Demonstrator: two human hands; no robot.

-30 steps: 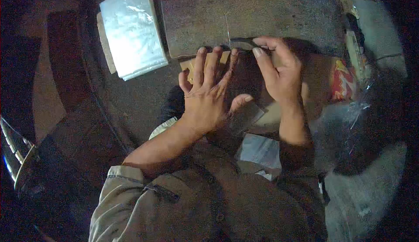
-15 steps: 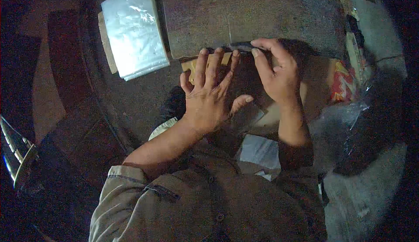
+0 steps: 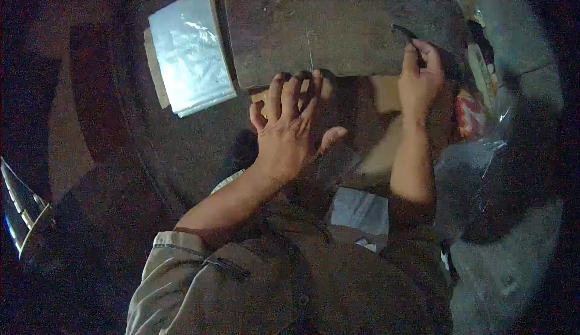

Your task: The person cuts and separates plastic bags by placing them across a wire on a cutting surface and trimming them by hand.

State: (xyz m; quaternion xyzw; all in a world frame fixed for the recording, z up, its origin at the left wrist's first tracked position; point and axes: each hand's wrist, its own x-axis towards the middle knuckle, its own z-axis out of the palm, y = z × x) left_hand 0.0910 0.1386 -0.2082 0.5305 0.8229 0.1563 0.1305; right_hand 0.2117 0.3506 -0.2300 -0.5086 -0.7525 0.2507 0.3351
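Note:
My left hand [image 3: 283, 135] lies palm down with its fingers spread and the thumb stretched out to the right. Its fingertips rest at the near edge of a large worn brown board [image 3: 350, 21]. A thin pale line [image 3: 310, 51] runs on the board just beyond those fingertips; whether it is a thread or a mark I cannot tell. At the board's right part, my right hand [image 3: 421, 81] pinches a thin dark curved piece [image 3: 403, 31] between thumb and fingers. Under the left fingers shows a yellowish-brown piece [image 3: 260, 97], partly hidden.
A stack of shiny clear plastic sheets [image 3: 192, 51] lies left of the board. Close to my body is a whitish packet [image 3: 360, 211]. At the right sit a red printed package [image 3: 470, 116] and crumpled clear plastic [image 3: 474, 157].
My right hand has moved right and away from me, off the left fingertips, carrying the dark curved piece. The left hand has stayed nearly in place.

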